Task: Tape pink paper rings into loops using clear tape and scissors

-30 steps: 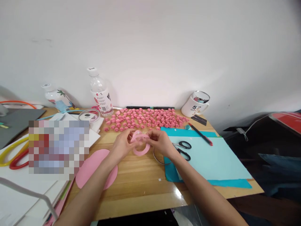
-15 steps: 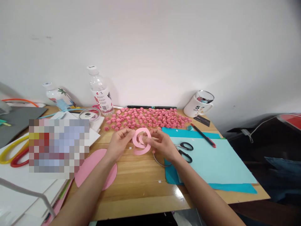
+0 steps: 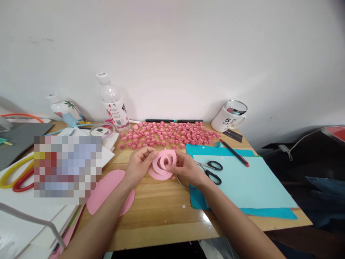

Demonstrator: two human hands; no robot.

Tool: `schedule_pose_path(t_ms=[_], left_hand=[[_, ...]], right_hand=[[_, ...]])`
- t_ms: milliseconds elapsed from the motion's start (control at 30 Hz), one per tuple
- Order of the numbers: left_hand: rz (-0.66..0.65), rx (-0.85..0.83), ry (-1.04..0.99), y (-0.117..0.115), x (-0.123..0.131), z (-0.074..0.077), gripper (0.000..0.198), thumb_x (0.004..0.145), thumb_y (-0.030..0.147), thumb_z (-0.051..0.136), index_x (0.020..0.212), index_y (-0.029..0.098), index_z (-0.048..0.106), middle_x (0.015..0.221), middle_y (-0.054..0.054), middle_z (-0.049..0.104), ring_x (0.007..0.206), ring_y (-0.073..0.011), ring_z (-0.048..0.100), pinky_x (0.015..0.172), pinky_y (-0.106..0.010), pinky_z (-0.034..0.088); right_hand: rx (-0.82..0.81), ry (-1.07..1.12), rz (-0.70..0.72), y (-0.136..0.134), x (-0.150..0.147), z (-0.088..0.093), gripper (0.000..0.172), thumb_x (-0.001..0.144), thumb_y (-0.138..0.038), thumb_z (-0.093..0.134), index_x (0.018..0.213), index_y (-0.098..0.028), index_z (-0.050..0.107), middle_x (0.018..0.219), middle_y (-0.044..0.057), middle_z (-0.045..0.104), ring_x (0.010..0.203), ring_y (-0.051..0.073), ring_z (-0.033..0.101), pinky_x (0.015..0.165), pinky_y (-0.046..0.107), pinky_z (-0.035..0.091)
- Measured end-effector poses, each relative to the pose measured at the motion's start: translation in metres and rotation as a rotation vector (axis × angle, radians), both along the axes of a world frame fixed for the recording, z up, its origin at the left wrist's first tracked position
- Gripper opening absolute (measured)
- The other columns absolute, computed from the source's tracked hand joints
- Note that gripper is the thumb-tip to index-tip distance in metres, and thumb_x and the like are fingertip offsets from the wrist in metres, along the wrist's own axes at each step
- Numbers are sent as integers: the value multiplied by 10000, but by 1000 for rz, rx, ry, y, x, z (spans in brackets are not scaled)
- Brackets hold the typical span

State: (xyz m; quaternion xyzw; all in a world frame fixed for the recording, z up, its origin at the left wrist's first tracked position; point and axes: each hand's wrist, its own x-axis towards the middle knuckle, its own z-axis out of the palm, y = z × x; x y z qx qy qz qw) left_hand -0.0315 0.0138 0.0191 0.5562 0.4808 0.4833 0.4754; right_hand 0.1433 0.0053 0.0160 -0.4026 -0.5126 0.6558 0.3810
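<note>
A pink paper spiral (image 3: 161, 174) is held up between my two hands, over the wooden table. My left hand (image 3: 141, 162) pinches its left edge between thumb and fingers. On the other side, my right hand (image 3: 187, 167) grips the spiral, with the thumb at its inner coil; some fingers are hidden behind the paper. Many small rolled pink paper pieces (image 3: 167, 135) lie just beyond the hands. Partly under my left forearm is a flat pink paper disc (image 3: 107, 190). Black-handled scissors (image 3: 212, 172) lie right of my right hand.
Light blue sheets (image 3: 250, 183) and a red-black pen (image 3: 234, 153) are at the right, near a white mug (image 3: 228, 118). Clear bottle (image 3: 114, 104) and a second bottle (image 3: 66, 109) stand at the back left. Papers and yellow-red scissor handles (image 3: 16, 176) occupy the left.
The spiral has turned and its coils lie closer together. My right hand has shifted slightly, its thumb now nearer the inner coil. My left hand still pinches the left edge.
</note>
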Motion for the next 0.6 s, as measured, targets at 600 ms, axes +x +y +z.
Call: schedule_pose_path(t_ms=[600], left_hand=[[199, -81, -491, 15, -12, 1, 250, 593, 336, 768, 702, 135, 669, 636, -20, 682, 627, -134, 625, 581, -223, 478]], right_hand=[[594, -653, -186, 1, -5, -19, 371, 912, -288, 336, 1204, -153, 519, 1225, 135, 558, 1160, 238, 493, 995, 432, 381]])
